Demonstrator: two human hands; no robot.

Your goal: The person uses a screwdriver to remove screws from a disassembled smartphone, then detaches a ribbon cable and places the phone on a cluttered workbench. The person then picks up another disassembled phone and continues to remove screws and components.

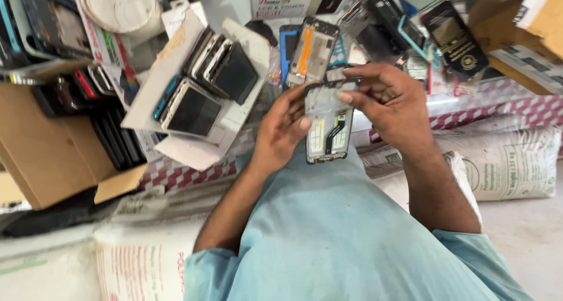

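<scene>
Two hands on one opened phone frame (328, 122), back cover off, held above lap so innards face up. Left hand (283, 130) clamped along frame's left edge, steadying; right hand (390, 101) pinching its top corner. Beyond frame: cardboard box (47, 154) of phones, white tray (205, 84) of handsets. Below frame: printed sacks (510, 160), bare floor.

1. grey opened phone frame (328, 122): dull metal-look plate, matt, with a black flat strip.
2. brown cardboard box (44, 154): matt, plain paper board.
3. white woven sack (504, 160): coarse plastic weave, printed.
4. pale blue shirt (328, 236): soft matt cloth.
5. dark phone screens in white carton (196, 110): glossy glass.
</scene>
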